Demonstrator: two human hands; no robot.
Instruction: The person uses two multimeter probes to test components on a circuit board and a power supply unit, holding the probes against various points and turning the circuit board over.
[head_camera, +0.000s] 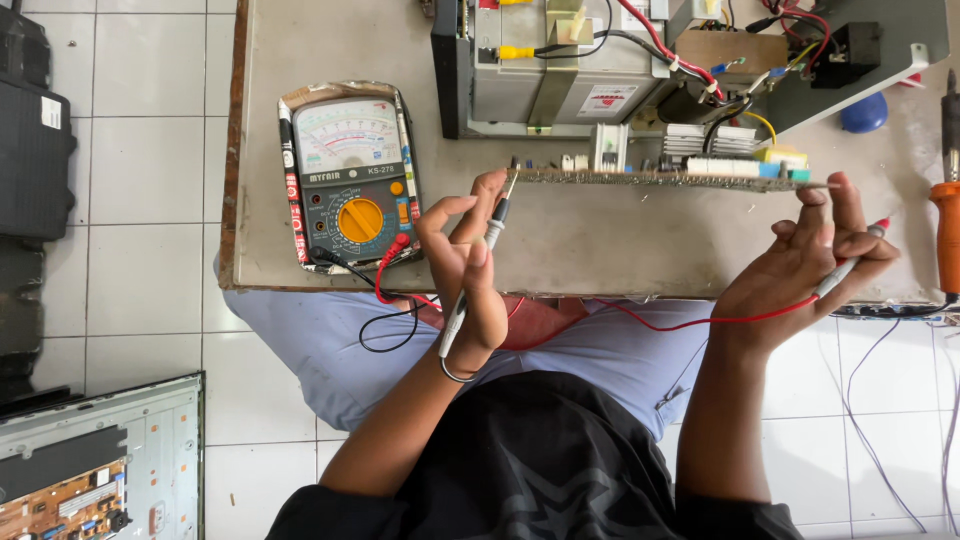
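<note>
A circuit board (660, 178) stands on edge over the bench, seen edge-on, with white and yellow parts on its far side. My left hand (465, 275) grips a black test probe (478, 270) like a pen, its metal tip touching the board's left end. My right hand (815, 265) supports the board's right end with raised fingers and holds a red-tipped test probe (850, 262). Red and black leads (385, 285) run from the probes to an analogue multimeter (350, 175) with a yellow dial, lying on the bench at the left.
An opened metal chassis (560, 70) with wiring sits at the back of the workbench (600, 240). An orange-handled tool (947, 225) lies at the right edge. A dismantled panel with an exposed board (90, 470) rests on the tiled floor, lower left.
</note>
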